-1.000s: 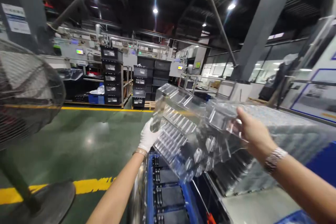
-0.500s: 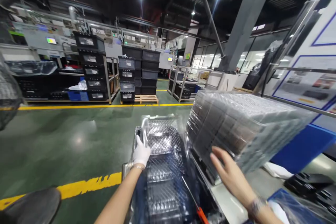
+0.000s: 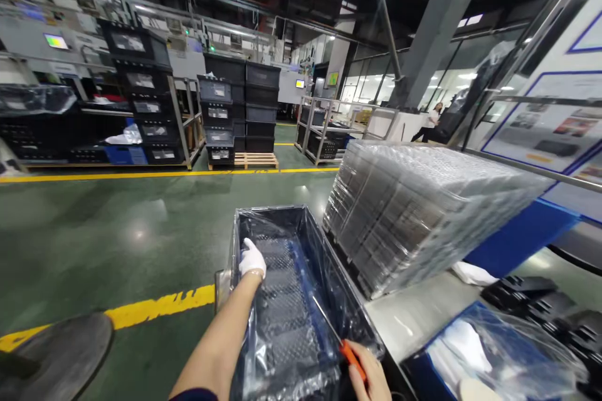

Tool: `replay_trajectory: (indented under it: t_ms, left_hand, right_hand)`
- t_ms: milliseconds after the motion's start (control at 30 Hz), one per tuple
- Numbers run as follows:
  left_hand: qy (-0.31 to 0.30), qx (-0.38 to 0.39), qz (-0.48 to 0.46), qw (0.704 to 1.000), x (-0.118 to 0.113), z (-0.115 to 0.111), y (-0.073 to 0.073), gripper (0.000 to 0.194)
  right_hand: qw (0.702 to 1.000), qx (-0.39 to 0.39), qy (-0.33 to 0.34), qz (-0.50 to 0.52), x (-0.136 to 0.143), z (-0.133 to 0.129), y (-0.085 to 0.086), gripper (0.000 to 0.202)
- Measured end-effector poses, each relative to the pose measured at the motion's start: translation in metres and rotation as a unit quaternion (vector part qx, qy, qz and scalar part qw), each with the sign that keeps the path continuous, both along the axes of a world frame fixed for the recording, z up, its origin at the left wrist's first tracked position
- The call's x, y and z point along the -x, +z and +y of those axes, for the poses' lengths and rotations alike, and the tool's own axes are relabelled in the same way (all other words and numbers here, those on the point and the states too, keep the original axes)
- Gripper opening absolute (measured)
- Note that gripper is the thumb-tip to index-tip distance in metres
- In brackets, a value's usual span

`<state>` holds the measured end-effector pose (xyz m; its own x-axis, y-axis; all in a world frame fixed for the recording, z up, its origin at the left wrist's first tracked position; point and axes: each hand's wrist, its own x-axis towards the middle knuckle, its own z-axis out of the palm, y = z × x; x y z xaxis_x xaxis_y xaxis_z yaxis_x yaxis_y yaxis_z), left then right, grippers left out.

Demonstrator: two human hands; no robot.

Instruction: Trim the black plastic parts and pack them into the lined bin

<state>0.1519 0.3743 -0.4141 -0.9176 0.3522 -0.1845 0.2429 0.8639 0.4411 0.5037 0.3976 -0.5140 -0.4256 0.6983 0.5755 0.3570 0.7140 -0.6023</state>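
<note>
Left hand (image 3: 251,259), gloved, pressed flat on the clear tray (image 3: 282,307) down in the bag-lined bin (image 3: 268,216), lower centre of frame. Right hand (image 3: 371,379), bare, bottom edge, curled around an orange-handled tool (image 3: 352,357) beside the bin's right wall. Tray seated, by the look. Tall stack (image 3: 414,213) of wrapped trays waiting centre right on the steel table (image 3: 414,319), apparently untouched.

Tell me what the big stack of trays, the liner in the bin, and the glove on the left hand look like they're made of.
Stack of trays: seemingly thin clear moulded plastic, glossy, with light glinting off the ribbed layers.
Liner: likely thin transparent plastic film, wrinkled and shiny, draped over the bin's walls.
Glove on the left hand: white and matte, probably knit fabric, though no weave shows.
</note>
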Motion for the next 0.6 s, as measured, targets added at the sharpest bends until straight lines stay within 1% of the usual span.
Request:
replay_trajectory:
  t_ms: [133,200,233,267,333,400,467,533,600]
  left_hand:
    - [0.020,0.045,-0.012,0.999,-0.015,-0.002,-0.023,0.052]
    - [0.002,0.067,0.004,0.998,-0.028,-0.006,-0.034,0.050]
    - [-0.024,0.074,0.015,0.997,-0.036,-0.007,-0.040,0.051]
    - [-0.064,0.079,0.026,0.995,-0.047,-0.007,-0.044,0.051]
    - [-0.169,0.079,0.041,0.982,-0.072,-0.004,-0.052,0.052]
    - [-0.282,0.078,0.039,0.955,-0.101,0.002,-0.059,0.053]
    - [-0.375,0.089,0.018,0.923,-0.127,0.006,-0.064,0.050]
    - [-0.432,0.107,-0.004,0.895,-0.140,0.009,-0.066,0.048]
    - [-0.441,0.128,-0.013,0.888,-0.135,0.009,-0.066,0.050]
  right_hand:
    - [0.999,-0.051,0.017,0.000,-0.003,0.004,-0.014,0.038]
    - [0.997,-0.071,0.018,-0.001,-0.003,0.003,-0.017,0.037]
    - [0.997,-0.077,0.015,-0.003,-0.003,0.002,-0.017,0.037]
    - [0.997,-0.081,0.012,-0.004,-0.002,-0.001,-0.017,0.037]
    - [0.997,-0.082,0.006,-0.010,-0.001,-0.005,-0.012,0.038]
    - [0.997,-0.075,0.005,-0.021,-0.001,-0.010,-0.006,0.038]
    - [0.997,-0.066,0.006,-0.032,-0.002,-0.014,-0.001,0.037]
    - [0.997,-0.056,0.007,-0.042,-0.003,-0.017,0.003,0.037]
    - [0.998,-0.046,0.007,-0.050,-0.005,-0.020,0.006,0.037]
